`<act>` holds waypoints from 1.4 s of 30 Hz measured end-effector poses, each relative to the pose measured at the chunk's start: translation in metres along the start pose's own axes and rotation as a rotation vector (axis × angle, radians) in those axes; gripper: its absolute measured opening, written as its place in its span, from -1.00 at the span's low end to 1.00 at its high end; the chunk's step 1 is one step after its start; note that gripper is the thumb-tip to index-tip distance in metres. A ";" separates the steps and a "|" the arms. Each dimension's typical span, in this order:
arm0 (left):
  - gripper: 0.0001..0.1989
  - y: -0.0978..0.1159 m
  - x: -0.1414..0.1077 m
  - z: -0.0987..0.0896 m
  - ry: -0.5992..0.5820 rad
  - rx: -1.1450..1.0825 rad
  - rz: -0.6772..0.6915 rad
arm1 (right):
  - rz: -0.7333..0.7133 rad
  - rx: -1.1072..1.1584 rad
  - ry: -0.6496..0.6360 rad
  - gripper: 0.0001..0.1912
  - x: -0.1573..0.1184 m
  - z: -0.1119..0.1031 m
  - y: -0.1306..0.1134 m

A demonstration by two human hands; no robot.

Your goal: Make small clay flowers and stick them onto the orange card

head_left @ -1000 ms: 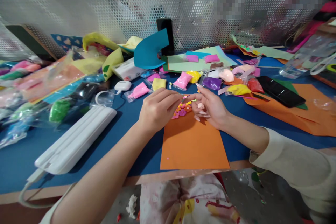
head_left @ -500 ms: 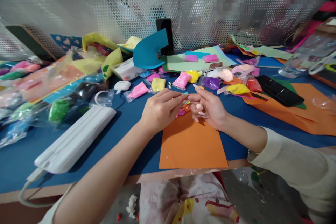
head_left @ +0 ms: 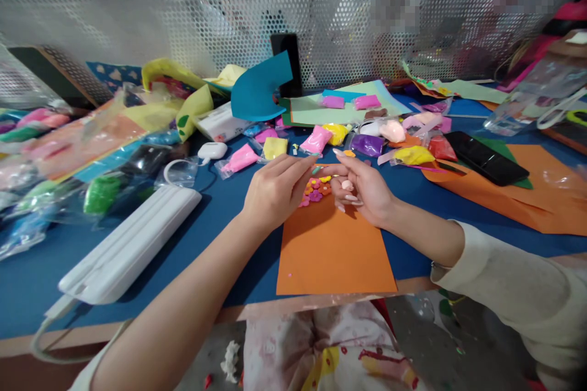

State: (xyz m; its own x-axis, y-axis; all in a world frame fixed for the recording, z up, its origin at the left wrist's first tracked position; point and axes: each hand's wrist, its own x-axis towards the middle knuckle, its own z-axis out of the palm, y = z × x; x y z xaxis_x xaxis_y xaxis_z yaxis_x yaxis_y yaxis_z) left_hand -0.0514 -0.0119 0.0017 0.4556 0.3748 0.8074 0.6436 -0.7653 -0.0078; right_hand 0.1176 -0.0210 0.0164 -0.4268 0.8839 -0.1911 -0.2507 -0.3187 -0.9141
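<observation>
An orange sheet of paper (head_left: 337, 250) lies on the table before me, bearing a cluster of small pink, orange and yellow clay flowers (head_left: 314, 190) near its far end. My left hand (head_left: 275, 189) hovers over the paper's left side, its fingers stretched out together and its thumb hidden. A tiny green bit shows by its fingertips; whether it is held I cannot tell. Opposite it, my right hand (head_left: 364, 186) is turned palm up. Its curled lower fingers keep a small pale pink lump of clay (head_left: 347, 185), while the index finger and thumb point toward the left hand.
Bags of coloured clay (head_left: 318, 139) lie behind the paper. A white power bank (head_left: 131, 244) with a cable is on the left. To the right are a black phone (head_left: 486, 157) and more orange paper (head_left: 545, 195). A perforated metal screen (head_left: 220, 6) stands behind.
My left hand has drawn back a little to the left, away from my right fingertips. More of the clay flowers now shows between the hands. The pale pink lump stays in my right hand.
</observation>
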 end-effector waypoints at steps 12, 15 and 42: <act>-0.91 0.001 0.003 -0.005 0.101 -0.015 0.091 | 0.027 -0.005 0.018 -0.61 0.001 0.000 0.002; -0.90 0.001 0.003 -0.004 0.087 -0.014 0.087 | 0.019 -0.014 0.016 -0.61 0.001 0.000 0.002; -0.86 0.004 0.004 -0.004 0.089 0.000 0.062 | 0.039 -0.024 0.000 -0.52 -0.001 0.003 -0.003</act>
State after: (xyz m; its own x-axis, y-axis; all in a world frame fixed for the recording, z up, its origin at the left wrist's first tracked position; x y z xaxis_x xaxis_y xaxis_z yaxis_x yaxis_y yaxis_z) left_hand -0.0492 -0.0159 0.0069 0.4376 0.2787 0.8549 0.6159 -0.7856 -0.0592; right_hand 0.1159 -0.0222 0.0200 -0.4361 0.8710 -0.2263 -0.2130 -0.3442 -0.9144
